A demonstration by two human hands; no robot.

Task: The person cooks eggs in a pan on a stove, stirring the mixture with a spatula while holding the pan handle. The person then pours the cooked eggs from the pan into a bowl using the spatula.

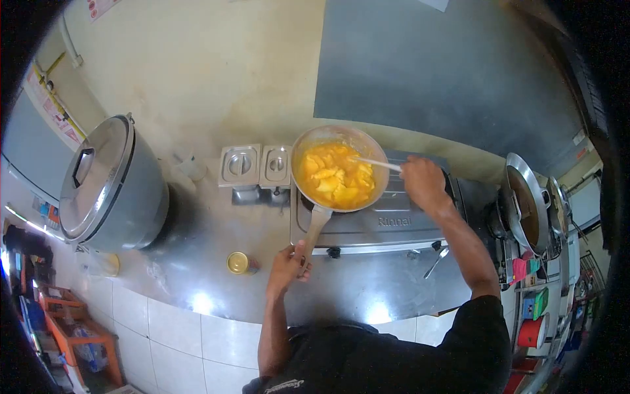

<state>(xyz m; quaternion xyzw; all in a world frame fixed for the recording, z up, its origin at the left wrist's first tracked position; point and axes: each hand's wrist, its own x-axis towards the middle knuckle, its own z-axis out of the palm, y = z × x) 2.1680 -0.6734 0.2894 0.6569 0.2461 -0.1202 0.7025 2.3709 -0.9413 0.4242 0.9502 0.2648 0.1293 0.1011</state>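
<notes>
One pan (317, 222), one stirrer (374, 161), two lidded containers (239, 164) (275, 164).

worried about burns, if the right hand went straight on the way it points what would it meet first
The right hand points left along the utensil it holds, so it would likely meet the rim of the pan first, then the yellow food. Its height above the rim is unclear.

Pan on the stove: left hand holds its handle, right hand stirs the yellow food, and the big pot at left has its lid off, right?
No: the head view shows the lid on the big pot, not off. The rest stands: left hand on the handle of the pan, right hand stirring the yellow food with a utensil on the stove.
</notes>
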